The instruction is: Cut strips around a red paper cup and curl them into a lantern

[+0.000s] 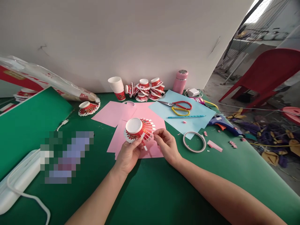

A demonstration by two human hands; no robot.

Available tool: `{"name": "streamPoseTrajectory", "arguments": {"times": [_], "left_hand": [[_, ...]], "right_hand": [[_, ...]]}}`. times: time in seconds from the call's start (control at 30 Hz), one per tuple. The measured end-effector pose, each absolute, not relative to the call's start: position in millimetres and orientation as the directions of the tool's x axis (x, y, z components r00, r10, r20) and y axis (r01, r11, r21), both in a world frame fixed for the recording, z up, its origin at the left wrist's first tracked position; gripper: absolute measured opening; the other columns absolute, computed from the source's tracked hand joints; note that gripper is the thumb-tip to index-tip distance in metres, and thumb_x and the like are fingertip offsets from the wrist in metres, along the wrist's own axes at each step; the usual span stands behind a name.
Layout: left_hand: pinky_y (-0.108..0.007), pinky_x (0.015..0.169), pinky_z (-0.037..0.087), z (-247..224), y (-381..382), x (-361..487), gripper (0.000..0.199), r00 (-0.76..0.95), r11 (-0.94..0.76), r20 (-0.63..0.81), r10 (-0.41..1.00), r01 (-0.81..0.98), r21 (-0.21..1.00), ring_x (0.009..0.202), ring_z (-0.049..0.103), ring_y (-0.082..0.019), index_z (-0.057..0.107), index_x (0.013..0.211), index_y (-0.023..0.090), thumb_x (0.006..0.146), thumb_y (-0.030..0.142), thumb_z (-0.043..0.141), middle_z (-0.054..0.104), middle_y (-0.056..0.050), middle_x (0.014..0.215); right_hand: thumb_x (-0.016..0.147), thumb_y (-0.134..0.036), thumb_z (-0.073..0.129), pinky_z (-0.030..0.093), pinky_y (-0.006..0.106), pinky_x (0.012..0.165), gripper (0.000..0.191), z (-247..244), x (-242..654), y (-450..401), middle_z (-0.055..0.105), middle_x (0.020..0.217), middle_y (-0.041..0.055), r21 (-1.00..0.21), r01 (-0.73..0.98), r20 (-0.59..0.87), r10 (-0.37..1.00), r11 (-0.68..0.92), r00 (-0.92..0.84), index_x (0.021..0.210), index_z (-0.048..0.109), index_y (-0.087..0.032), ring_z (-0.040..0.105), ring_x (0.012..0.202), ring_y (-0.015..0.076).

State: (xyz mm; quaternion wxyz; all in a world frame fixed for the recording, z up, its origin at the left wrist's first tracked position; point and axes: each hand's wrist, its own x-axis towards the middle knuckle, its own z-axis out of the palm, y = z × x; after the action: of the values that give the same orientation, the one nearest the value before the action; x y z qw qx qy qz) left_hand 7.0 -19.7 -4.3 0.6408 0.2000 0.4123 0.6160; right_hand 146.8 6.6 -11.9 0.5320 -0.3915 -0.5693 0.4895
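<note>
A red-and-white paper cup, its wall cut into strips that fan outward, is upside down with its white base up. My left hand grips it from below, with the thumb on the near side. One strip hangs down near that thumb. At the fan's right edge, the thumb and forefinger of my right hand are pinched together on the strip ends. Beneath the cup lie pink paper sheets on the green table.
Behind are stacked paper cups, several cut cups and a pink flask. To the right lie scissors, a blue pencil, a tape roll and a glue gun. Another cut cup sits left.
</note>
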Motion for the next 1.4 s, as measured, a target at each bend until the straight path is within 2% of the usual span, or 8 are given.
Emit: {"name": "streamPoseTrajectory", "arguments": {"times": [0.17, 0.37, 0.5, 0.63, 0.77, 0.9, 1.1, 1.4], "left_hand": [[-0.023, 0.058, 0.044, 1, -19, 5, 0.02, -0.13, 0.124, -0.276, 0.952, -0.663, 0.739, 0.063, 0.055, -0.01, 0.068, 0.077, 0.015, 0.059, 0.017, 0.077, 0.065, -0.001, 0.071], [-0.024, 0.063, 0.047, 2, -18, 3, 0.023, -0.145, 0.12, -0.295, 0.945, -0.685, 0.719, 0.072, 0.06, -0.013, 0.069, 0.082, 0.015, 0.061, 0.017, 0.077, 0.069, -0.003, 0.082], [-0.024, 0.063, 0.048, -2, -19, 3, 0.02, -0.117, 0.121, -0.275, 0.954, -0.693, 0.711, 0.071, 0.061, -0.012, 0.07, 0.081, 0.016, 0.062, 0.017, 0.077, 0.07, -0.002, 0.08], [-0.023, 0.068, 0.05, -3, -20, 6, 0.02, -0.057, 0.143, -0.253, 0.966, -0.697, 0.702, 0.078, 0.063, -0.014, 0.071, 0.084, 0.015, 0.065, 0.017, 0.074, 0.071, -0.004, 0.086], [-0.022, 0.069, 0.05, -4, -21, 9, 0.017, -0.022, 0.154, -0.233, 0.972, -0.69, 0.707, 0.078, 0.064, -0.014, 0.071, 0.083, 0.016, 0.066, 0.016, 0.073, 0.072, -0.005, 0.087], [-0.021, 0.068, 0.05, -5, -22, 10, 0.015, -0.015, 0.152, -0.217, 0.976, -0.666, 0.73, 0.075, 0.062, -0.012, 0.072, 0.081, 0.016, 0.066, 0.017, 0.074, 0.072, -0.003, 0.083], [-0.028, 0.076, 0.05, -8, -22, 13, 0.02, 0.004, 0.129, -0.153, 0.988, -0.561, 0.818, 0.082, 0.062, -0.017, 0.071, 0.087, 0.016, 0.068, 0.019, 0.072, 0.071, -0.005, 0.09], [-0.037, 0.087, 0.046, -11, -26, 14, 0.028, -0.037, 0.079, -0.107, 0.994, -0.453, 0.888, 0.092, 0.063, -0.023, 0.071, 0.092, 0.016, 0.065, 0.022, 0.074, 0.072, -0.008, 0.093]], "right_hand": [[0.078, -0.018, 0.049, 0.042, 0.022, 0.052, 0.006, -17, 150, 9, 0.055, 0.073, -0.0001, -0.861, 0.159, 0.458, 0.873, 0.483, -0.169, 0.083, 0.05, -0.019, 0.048, 0.056, 0.0093], [0.076, -0.007, 0.048, 0.05, 0.028, 0.061, 0.022, -22, 152, 14, 0.058, 0.088, 0.0059, -0.51, 0.364, 0.705, 0.621, 0.779, -0.343, 0.093, 0.049, -0.019, 0.057, 0.076, 0.0161], [0.078, -0.008, 0.05, 0.051, 0.032, 0.067, 0.021, -19, 152, 14, 0.059, 0.093, 0.0087, -0.314, 0.426, 0.753, 0.496, 0.848, -0.432, 0.097, 0.052, -0.019, 0.056, 0.084, 0.0195], [0.083, -0.015, 0.054, 0.051, 0.032, 0.067, 0.009, -16, 153, 13, 0.059, 0.089, 0.0077, -0.244, 0.429, 0.784, 0.437, 0.87, -0.442, 0.091, 0.056, -0.019, 0.055, 0.078, 0.0174], [0.085, -0.02, 0.056, 0.049, 0.029, 0.063, 0.003, -14, 154, 11, 0.06, 0.083, 0.0055, -0.313, 0.378, 0.805, 0.454, 0.871, -0.381, 0.087, 0.058, -0.02, 0.055, 0.071, 0.0151], [0.086, -0.017, 0.054, 0.051, 0.026, 0.061, 0.005, -15, 154, 11, 0.061, 0.079, 0.0041, -0.505, 0.282, 0.768, 0.574, 0.816, -0.285, 0.086, 0.058, -0.02, 0.058, 0.072, 0.014], [0.083, -0.019, 0.055, 0.047, 0.021, 0.053, 0.007, -15, 152, 11, 0.064, 0.068, -0.0001, -0.762, 0.204, 0.598, 0.789, 0.615, -0.143, 0.077, 0.057, -0.019, 0.055, 0.056, 0.0093], [0.082, -0.022, 0.058, 0.045, 0.021, 0.048, 0.008, -13, 151, 11, 0.064, 0.065, -0.0002, -0.82, 0.184, 0.531, 0.84, 0.543, -0.11, 0.075, 0.058, -0.018, 0.053, 0.052, 0.0087]]}}
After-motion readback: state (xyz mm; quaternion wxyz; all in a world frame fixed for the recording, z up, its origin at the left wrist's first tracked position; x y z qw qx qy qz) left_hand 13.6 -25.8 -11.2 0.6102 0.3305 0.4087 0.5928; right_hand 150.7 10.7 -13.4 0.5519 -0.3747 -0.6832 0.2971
